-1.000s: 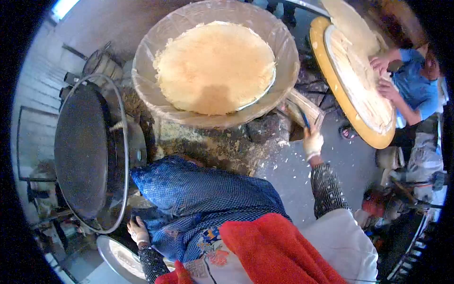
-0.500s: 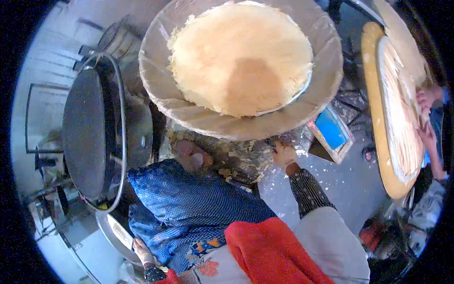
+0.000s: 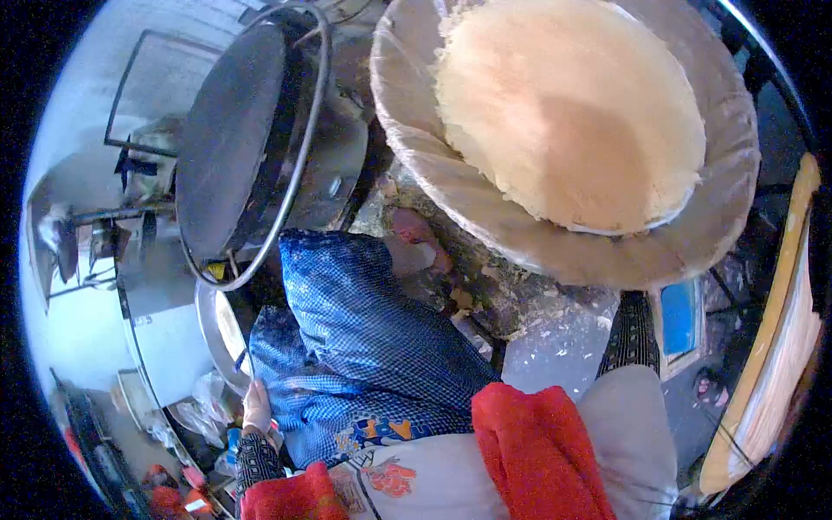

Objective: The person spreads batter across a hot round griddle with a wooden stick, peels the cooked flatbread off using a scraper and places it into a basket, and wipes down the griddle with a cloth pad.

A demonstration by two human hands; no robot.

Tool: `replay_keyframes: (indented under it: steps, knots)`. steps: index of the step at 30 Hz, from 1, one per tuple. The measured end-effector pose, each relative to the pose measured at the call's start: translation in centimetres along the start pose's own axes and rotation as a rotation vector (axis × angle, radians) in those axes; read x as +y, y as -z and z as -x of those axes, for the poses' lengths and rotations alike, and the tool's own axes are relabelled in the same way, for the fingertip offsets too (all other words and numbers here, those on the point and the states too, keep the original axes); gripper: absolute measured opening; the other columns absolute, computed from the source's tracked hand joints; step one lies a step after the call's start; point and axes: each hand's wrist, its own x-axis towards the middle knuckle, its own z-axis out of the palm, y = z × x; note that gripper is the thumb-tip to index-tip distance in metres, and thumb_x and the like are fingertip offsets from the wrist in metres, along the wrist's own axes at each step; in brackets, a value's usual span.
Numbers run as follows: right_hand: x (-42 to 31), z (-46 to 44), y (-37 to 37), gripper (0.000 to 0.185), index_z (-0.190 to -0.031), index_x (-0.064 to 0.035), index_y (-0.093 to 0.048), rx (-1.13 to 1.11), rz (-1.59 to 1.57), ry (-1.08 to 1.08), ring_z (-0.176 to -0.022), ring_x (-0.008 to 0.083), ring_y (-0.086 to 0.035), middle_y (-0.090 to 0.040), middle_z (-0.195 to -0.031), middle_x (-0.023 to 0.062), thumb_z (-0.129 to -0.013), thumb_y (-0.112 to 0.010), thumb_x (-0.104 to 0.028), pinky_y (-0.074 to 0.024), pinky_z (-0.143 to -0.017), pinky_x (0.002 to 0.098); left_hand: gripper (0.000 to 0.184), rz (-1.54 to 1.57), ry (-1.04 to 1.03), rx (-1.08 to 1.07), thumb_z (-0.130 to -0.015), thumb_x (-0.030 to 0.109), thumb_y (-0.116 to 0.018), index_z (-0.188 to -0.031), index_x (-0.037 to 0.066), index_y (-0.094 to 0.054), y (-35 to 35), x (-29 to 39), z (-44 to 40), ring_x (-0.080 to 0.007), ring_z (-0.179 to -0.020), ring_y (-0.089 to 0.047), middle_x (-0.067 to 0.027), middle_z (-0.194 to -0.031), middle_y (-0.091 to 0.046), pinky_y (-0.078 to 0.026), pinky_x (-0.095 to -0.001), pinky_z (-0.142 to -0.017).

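Note:
My left hand (image 3: 256,407) is low on the left, beside the blue checked cloth (image 3: 364,303) over my legs and the near end of a metal basin (image 3: 212,325). Its fingers are pressed together around something thin and dark that I cannot make out. My right hand is hidden under the rim of the big lined basket (image 3: 676,260); only the dark patterned sleeve (image 3: 633,334) shows. Inside the basket lies a wide round stack of thin pale flatbread (image 3: 572,104), partly in shadow.
A dark round griddle (image 3: 230,139) with a metal ring (image 3: 322,95) stands at upper left. A bare foot (image 3: 412,227) is near the basket. On the right are a box with a blue inside (image 3: 679,318) and a yellow-edged board (image 3: 763,338). Plastic bags (image 3: 206,403) lie lower left.
The view has swung left, so the basket and griddle sit further right. My right hand has left the blue tool it held by the wooden box and gone out of sight under the basket.

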Motion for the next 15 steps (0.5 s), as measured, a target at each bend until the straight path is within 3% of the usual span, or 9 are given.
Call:
replay_keyframes:
  steps: [2, 5, 8, 11, 13, 15]
  knots:
    - [0.5, 0.3, 0.0, 0.038, -0.117, -0.0040, -0.055, -0.006, 0.005, -0.003, -0.097, 0.0410, -0.061, -0.062, -0.107, 0.0244, -0.089, -0.059, -0.030, -0.0501, -0.081, 0.0484, 0.061, -0.237, -0.222, 0.131, -0.102, 0.045, -0.035, -0.141, -0.001, -0.041, -0.8, -1.1, 0.5, -0.0434, -0.127, -0.047, -0.0296, -0.134, -0.050, -0.038, -0.0444, -0.107]
    - [1.1, 1.4, -0.4, 0.037, -0.115, -0.0038, -0.055, -0.011, -0.005, 0.020, -0.093, 0.0418, -0.061, -0.062, -0.104, 0.0244, -0.089, -0.058, -0.029, -0.0503, -0.079, 0.0489, 0.056, -0.255, -0.173, 0.110, -0.105, 0.041, -0.030, -0.136, -0.003, -0.047, 0.3, 2.3, 1.3, -0.0444, -0.123, -0.050, -0.0310, -0.127, -0.055, -0.039, -0.0458, -0.105]
    - [1.7, 3.4, -1.9, 0.035, -0.114, -0.0036, -0.054, 0.004, -0.037, 0.065, -0.090, 0.0426, -0.061, -0.063, -0.101, 0.0243, -0.090, -0.057, -0.029, -0.0505, -0.076, 0.0494, 0.052, -0.091, -0.026, 0.110, -0.105, 0.037, -0.032, -0.132, -0.003, -0.051, 1.7, 6.9, 2.9, -0.0443, -0.123, -0.049, -0.0296, -0.128, -0.055, -0.040, -0.0466, -0.103]
    - [1.7, 7.9, -4.1, 0.033, -0.113, -0.0034, -0.053, 0.034, -0.098, 0.180, -0.087, 0.0433, -0.062, -0.063, -0.099, 0.0243, -0.091, -0.056, -0.028, -0.0506, -0.074, 0.0498, 0.042, -0.325, -0.431, 0.303, -0.104, 0.032, -0.036, -0.124, -0.001, -0.053, 0.8, 2.6, -1.3, -0.0439, -0.117, -0.048, -0.0271, -0.123, -0.054, -0.040, -0.0475, -0.100]
    - [1.0, 12.1, -5.5, 0.032, -0.112, -0.0032, -0.053, 0.041, -0.160, 0.306, -0.084, 0.0439, -0.062, -0.063, -0.097, 0.0243, -0.091, -0.055, -0.028, -0.0508, -0.073, 0.0502, 0.035, -0.161, -0.526, 0.414, -0.101, 0.027, -0.044, -0.122, 0.000, -0.053, 0.8, 4.1, -3.1, -0.0444, -0.109, -0.051, -0.0254, -0.118, -0.055, -0.042, -0.0483, -0.097]
    - [-0.3, 16.4, -7.0, 0.031, -0.111, -0.0031, -0.052, 0.029, -0.224, 0.448, -0.082, 0.0444, -0.062, -0.063, -0.095, 0.0243, -0.092, -0.055, -0.027, -0.0509, -0.071, 0.0505, 0.035, -0.078, -0.343, 0.375, -0.101, 0.027, -0.046, -0.123, 0.001, -0.053, 2.2, 8.7, -2.8, -0.0432, -0.108, -0.052, -0.0242, -0.117, -0.055, -0.043, -0.0477, -0.096]
